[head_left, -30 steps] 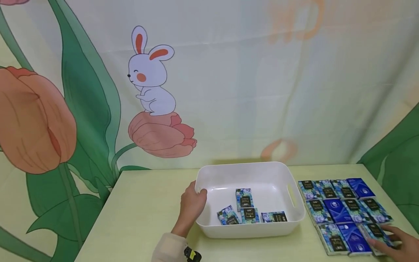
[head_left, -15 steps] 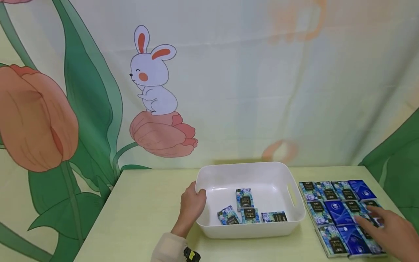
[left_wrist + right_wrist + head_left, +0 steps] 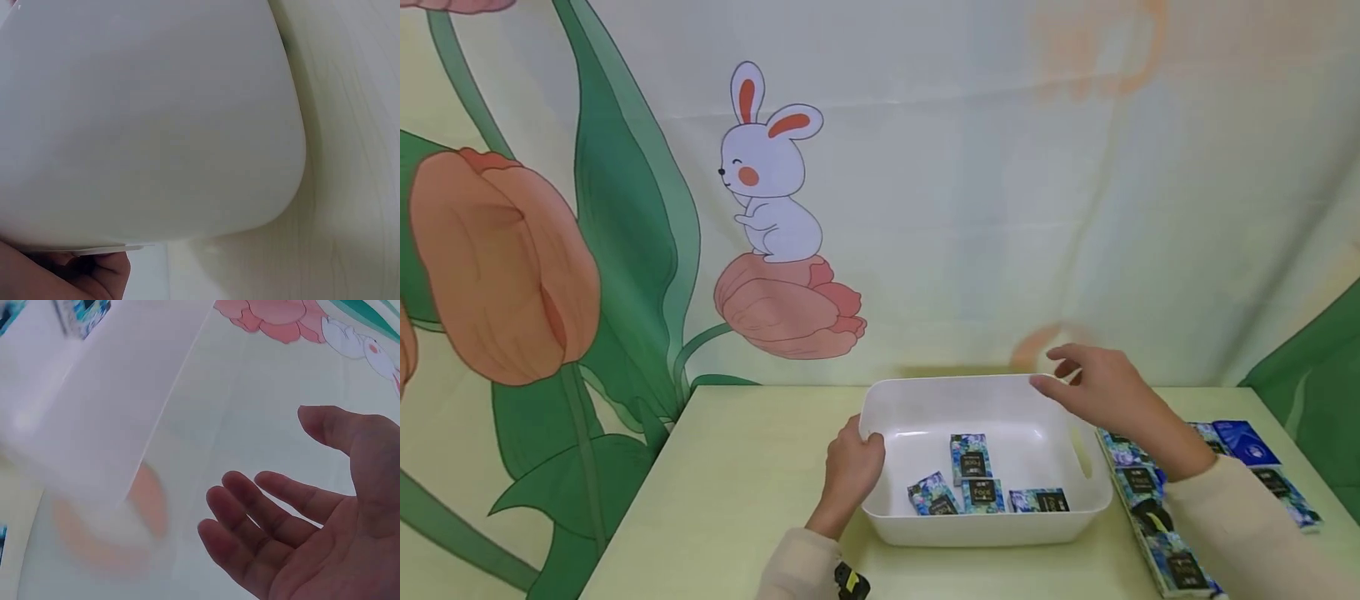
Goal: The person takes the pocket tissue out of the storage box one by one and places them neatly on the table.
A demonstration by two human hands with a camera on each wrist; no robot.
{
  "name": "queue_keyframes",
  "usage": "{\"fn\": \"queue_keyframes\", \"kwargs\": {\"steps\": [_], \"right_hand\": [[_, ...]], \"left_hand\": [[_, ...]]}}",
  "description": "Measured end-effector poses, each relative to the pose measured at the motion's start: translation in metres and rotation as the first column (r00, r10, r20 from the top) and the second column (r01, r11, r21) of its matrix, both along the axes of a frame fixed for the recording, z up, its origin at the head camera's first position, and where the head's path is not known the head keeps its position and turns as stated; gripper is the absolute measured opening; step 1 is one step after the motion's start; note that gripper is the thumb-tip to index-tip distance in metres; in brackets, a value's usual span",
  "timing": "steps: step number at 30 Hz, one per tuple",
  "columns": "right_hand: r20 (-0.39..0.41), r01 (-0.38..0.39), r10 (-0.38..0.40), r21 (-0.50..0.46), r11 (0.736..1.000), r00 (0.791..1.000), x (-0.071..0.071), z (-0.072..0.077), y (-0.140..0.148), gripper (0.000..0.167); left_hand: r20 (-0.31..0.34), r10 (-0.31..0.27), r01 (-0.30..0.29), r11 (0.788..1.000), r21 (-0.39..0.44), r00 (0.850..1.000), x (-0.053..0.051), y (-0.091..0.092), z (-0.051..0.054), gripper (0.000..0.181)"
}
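A white plastic bin (image 3: pixel 985 531) stands on the table. Inside it lie several flower-printed pocket tissue packs (image 3: pixel 970 457). My left hand (image 3: pixel 853 467) grips the bin's left end at the handle slot, thumb over the rim; in the left wrist view its curled fingers (image 3: pixel 112 272) show at the edge of the bin (image 3: pixel 156 125). Above the bin's back right corner is my right hand (image 3: pixel 1097 383), fingers apart and nothing in them. The right wrist view shows that hand (image 3: pixel 300 531) with thumb and fingers spread, beside the bin's wall (image 3: pixel 119 400).
Right of the bin, more tissue packs lie in rows, flower-printed ones (image 3: pixel 1180 567) and a blue one (image 3: pixel 1247 442) among them. My right forearm covers part of the rows. Behind the table (image 3: pixel 737 467) hangs a printed curtain (image 3: pixel 925 208).
My right hand has lifted off the tissue packs at the right and moved left and back, over the bin's corner, holding nothing. The left hand keeps its grip. The head view has shifted slightly.
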State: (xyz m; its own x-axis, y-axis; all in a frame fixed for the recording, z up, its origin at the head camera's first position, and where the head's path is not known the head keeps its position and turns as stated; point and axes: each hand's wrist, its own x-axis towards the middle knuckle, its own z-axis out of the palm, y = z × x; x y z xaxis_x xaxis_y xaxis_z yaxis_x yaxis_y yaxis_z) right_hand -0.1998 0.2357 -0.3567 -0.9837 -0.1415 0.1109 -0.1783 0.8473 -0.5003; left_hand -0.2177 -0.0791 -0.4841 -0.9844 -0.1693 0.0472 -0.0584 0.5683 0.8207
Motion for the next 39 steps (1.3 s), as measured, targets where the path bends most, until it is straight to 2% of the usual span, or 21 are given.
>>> {"fn": "queue_keyframes", "kwargs": {"steps": [4, 7, 11, 13, 16, 19, 25, 27, 32, 35, 39], "right_hand": [[0.063, -0.063, 0.063, -0.01, 0.998, 0.996, -0.026, -0.006, -0.026, 0.059], [0.121, -0.095, 0.095, -0.011, 0.995, 0.988, -0.042, -0.015, -0.043, 0.058], [0.191, -0.127, 0.118, 0.032, 0.991, 0.975, -0.056, -0.034, -0.059, 0.057], [0.24, -0.141, 0.123, 0.063, 0.988, 0.963, -0.06, -0.044, -0.065, 0.046], [0.325, -0.155, 0.114, 0.102, 0.983, 0.939, -0.062, -0.058, -0.073, 0.046], [0.399, -0.144, 0.073, 0.149, 0.978, 0.914, -0.062, -0.071, -0.081, 0.05], [0.471, -0.148, 0.02, 0.237, 0.96, 0.882, -0.059, -0.092, -0.093, 0.048], [0.469, -0.181, 0.03, 0.28, 0.943, 0.883, -0.054, -0.096, -0.096, 0.05], [0.426, -0.247, 0.067, 0.385, 0.889, 0.902, -0.045, -0.098, -0.107, 0.051], [0.42, -0.254, 0.077, 0.384, 0.888, 0.904, -0.045, -0.098, -0.111, 0.044], [0.413, -0.238, 0.081, 0.347, 0.907, 0.907, -0.052, -0.099, -0.109, 0.037]], "left_hand": [[0.005, -0.003, 0.003, 1.0, 0.001, 1.0, 0.0, 0.0, 0.002, 0.046], [0.004, -0.002, 0.002, 1.0, 0.001, 1.0, 0.001, 0.0, 0.003, 0.047], [-0.004, -0.002, 0.002, 1.0, -0.001, 1.0, 0.001, 0.0, 0.002, 0.046], [-0.005, -0.002, 0.002, 1.0, -0.002, 1.0, 0.001, 0.0, 0.002, 0.046], [0.0, 0.0, 0.0, 1.0, -0.002, 1.0, 0.002, 0.001, 0.002, 0.046], [0.005, 0.009, -0.009, 1.0, -0.01, 1.0, 0.002, 0.001, 0.002, 0.046], [-0.011, 0.019, -0.019, 1.0, -0.013, 1.0, 0.001, 0.001, 0.003, 0.046], [-0.01, 0.015, -0.015, 1.0, -0.011, 1.0, 0.001, 0.001, 0.003, 0.047], [-0.001, 0.015, -0.015, 1.0, -0.009, 1.0, 0.001, 0.0, 0.003, 0.047], [-0.001, 0.019, -0.019, 1.0, -0.007, 1.0, 0.001, 0.0, 0.004, 0.046], [0.004, 0.018, -0.018, 1.0, -0.003, 1.0, 0.002, -0.001, 0.006, 0.046]]}}
